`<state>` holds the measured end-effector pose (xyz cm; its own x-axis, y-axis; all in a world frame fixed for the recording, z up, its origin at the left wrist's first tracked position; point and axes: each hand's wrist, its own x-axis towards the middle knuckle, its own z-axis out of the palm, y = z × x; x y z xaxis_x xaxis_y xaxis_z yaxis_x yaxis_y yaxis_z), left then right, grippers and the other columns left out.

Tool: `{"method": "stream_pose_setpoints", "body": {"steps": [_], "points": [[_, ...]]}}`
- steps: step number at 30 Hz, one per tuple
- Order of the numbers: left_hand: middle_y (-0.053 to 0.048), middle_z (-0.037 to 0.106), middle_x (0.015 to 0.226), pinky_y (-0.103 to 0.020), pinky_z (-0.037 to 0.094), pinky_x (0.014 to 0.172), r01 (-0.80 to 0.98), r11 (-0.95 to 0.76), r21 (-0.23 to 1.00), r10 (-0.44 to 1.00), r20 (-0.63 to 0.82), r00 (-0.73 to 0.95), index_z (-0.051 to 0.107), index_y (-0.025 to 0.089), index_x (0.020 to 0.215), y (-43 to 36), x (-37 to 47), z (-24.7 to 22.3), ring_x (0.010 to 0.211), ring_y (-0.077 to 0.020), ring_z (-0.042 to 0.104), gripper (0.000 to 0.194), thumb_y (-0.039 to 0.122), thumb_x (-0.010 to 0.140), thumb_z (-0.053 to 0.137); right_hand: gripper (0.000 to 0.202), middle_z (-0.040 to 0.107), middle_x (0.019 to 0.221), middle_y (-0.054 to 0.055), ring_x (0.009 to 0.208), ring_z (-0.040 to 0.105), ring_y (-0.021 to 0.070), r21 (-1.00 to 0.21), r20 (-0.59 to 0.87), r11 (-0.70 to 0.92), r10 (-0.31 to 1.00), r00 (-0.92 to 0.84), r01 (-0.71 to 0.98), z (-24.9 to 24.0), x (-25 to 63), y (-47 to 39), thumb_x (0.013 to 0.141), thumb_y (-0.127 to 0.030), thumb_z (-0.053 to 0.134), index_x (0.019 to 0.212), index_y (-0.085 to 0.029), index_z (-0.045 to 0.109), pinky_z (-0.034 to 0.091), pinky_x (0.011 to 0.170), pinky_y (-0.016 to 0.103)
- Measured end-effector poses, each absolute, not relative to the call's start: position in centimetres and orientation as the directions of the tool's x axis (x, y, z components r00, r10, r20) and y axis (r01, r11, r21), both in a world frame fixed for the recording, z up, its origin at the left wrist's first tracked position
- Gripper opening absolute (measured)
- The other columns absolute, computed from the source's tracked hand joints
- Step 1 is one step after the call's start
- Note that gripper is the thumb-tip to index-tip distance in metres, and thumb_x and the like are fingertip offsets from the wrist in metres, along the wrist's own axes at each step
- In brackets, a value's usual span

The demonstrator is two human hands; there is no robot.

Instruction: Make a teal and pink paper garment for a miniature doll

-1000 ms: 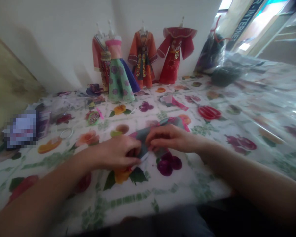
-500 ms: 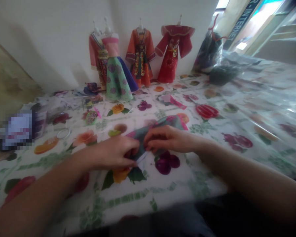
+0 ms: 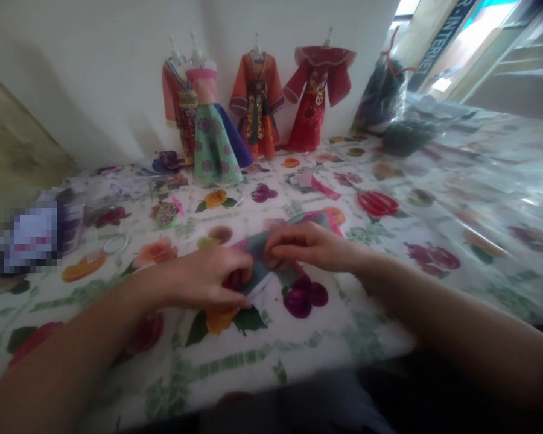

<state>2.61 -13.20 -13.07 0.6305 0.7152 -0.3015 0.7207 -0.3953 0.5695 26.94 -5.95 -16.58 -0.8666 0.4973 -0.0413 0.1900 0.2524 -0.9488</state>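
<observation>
A grey-green piece of fabric (image 3: 259, 246) with pink patches and a pink edge lies on the table between my hands. My left hand (image 3: 203, 274) is closed on its near left edge, thumb low and fingers curled above. From the right, my right hand (image 3: 314, 246) bends its fingers together over the middle of the fabric, close to a pale strip (image 3: 260, 287) along the near edge. The fingertips are partly hidden, and much of the fabric lies beneath the hands.
Small dresses on stands line the wall: a green-skirted one (image 3: 217, 144), an orange one (image 3: 257, 102) and a red one (image 3: 317, 102). Red-handled scissors (image 3: 378, 204) lie at right, near a pink scrap (image 3: 323, 187). A white ring (image 3: 116, 243) and plastic-wrapped things (image 3: 407, 135) are farther out.
My right fingers have shifted slightly up and away from the near edge, and more of the pale strip shows. My left hand stays almost in place, still on the fabric.
</observation>
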Motion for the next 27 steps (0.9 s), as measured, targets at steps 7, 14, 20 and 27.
{"method": "stream_pose_setpoints", "body": {"steps": [7,14,20,27], "points": [[-0.001,0.058,0.080,-0.029,0.039,0.067,0.724,-0.485,0.490,0.835,0.012,0.551,0.056,0.019,0.081,-12.7,2.7,-13.1,0.074,-0.0161,0.052,0.022,0.032,0.099,0.051,0.023,0.073,0.092,0.004,0.088,0.071,0.0165,-0.992,-0.005,0.099,0.616,-0.787,0.084,-16.4,27.2,-6.0,0.094,-0.039,0.064,0.096,-0.017,0.070,0.057,0.081,0.030],[-0.001,0.057,0.077,-0.028,0.039,0.064,0.750,-0.460,0.475,0.881,0.137,0.454,0.059,0.019,0.085,-12.1,2.4,-14.1,0.069,-0.0153,0.052,0.013,0.023,0.095,0.051,0.022,0.071,0.082,0.002,0.069,0.065,0.0123,-0.980,0.158,0.199,0.753,-0.639,-0.008,-15.6,27.4,-6.2,0.095,-0.036,0.063,0.086,-0.017,0.071,0.055,0.067,0.026],[-0.002,0.059,0.081,-0.029,0.041,0.066,0.739,-0.467,0.486,0.879,0.160,0.449,0.059,0.019,0.089,-11.9,2.3,-14.7,0.073,-0.0156,0.054,0.011,0.021,0.095,0.050,0.017,0.069,0.082,0.002,0.073,0.063,0.0130,-0.978,0.182,0.209,0.794,-0.580,-0.021,-15.2,27.6,-6.4,0.096,-0.032,0.062,0.088,-0.018,0.070,0.052,0.070,0.026],[-0.002,0.060,0.084,-0.031,0.041,0.069,0.766,-0.437,0.471,0.899,0.224,0.375,0.057,0.019,0.088,-11.4,1.8,-15.2,0.076,-0.0171,0.056,0.011,0.022,0.096,0.050,0.019,0.069,0.083,0.002,0.072,0.061,0.0139,-0.968,0.199,0.251,0.808,-0.555,0.019,-15.1,27.6,-6.5,0.098,-0.032,0.060,0.088,-0.021,0.071,0.050,0.070,0.029]]}}
